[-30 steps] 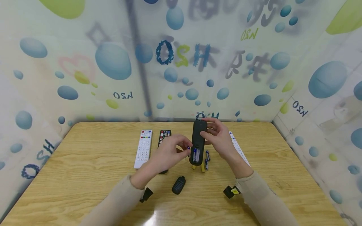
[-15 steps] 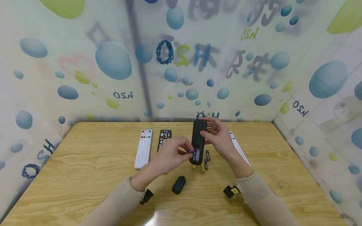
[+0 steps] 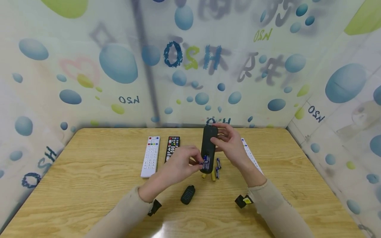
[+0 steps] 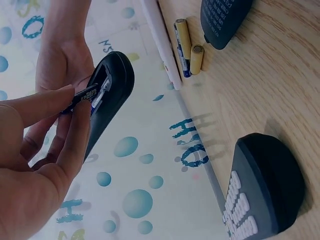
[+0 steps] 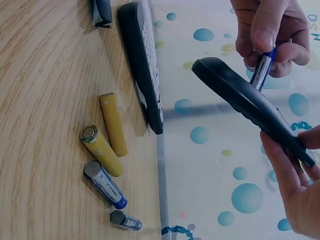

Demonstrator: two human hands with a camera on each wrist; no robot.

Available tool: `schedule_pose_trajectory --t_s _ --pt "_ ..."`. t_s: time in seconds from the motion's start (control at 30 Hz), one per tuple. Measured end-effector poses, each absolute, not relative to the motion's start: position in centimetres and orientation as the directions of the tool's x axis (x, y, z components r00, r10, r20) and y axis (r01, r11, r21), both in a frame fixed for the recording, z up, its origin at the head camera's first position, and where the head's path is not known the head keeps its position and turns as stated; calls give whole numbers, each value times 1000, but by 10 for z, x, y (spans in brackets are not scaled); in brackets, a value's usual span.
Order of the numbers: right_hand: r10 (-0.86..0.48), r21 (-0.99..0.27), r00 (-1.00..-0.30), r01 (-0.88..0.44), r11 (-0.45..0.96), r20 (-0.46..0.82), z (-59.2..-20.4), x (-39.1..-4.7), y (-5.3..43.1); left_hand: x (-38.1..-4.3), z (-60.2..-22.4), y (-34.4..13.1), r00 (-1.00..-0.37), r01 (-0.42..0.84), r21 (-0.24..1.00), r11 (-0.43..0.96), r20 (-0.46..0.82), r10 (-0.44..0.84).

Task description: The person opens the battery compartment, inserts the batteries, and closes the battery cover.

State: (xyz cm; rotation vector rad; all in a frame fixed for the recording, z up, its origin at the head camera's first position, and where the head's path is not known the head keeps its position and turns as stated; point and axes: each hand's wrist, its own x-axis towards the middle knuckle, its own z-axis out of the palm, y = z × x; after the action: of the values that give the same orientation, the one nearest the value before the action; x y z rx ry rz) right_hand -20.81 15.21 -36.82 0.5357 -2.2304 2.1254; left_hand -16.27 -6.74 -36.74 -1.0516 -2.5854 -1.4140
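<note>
My right hand [image 3: 230, 145] grips a black remote control [image 3: 209, 134] by its upper end, raised above the table with its back towards me. The battery compartment [image 4: 103, 90] at its lower end is uncovered, and something blue and silver shows inside. Between thumb and fingers, my left hand [image 3: 181, 163] pinches a blue battery [image 5: 263, 70] at a slant, one end at the compartment. Below the hands, the loose black battery cover [image 3: 188, 195] lies on the table. Just beyond it are two yellow batteries [image 5: 114, 125] and two blue-and-silver batteries [image 5: 106, 185].
A white remote [image 3: 150, 158] and a second black remote [image 3: 172, 143] lie to the left, the black one partly behind my left hand. Another white remote [image 3: 251, 157] lies behind my right wrist. The wooden table [image 3: 89, 185] meets a patterned wall at its back edge.
My left hand has brought the battery rightward and slightly down, from beside the remote to its open compartment. The right hand and the remote have stayed nearly still.
</note>
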Motion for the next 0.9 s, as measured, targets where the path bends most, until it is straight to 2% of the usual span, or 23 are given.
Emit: schedule_pose_trajectory --t_s 0.33,0.5,0.9 --pt "-231 -969 -943 -248 14 238 -369 -208 152 -159 -367 -64 -744 647 586 488 343 574" --pt "-235 -968 -942 -250 9 241 -369 -208 152 -156 -367 -63 -745 654 549 520 350 568" --pt "-232 -970 -944 -242 -1 235 -370 -208 151 -156 -372 -61 -784 602 572 556 296 545"
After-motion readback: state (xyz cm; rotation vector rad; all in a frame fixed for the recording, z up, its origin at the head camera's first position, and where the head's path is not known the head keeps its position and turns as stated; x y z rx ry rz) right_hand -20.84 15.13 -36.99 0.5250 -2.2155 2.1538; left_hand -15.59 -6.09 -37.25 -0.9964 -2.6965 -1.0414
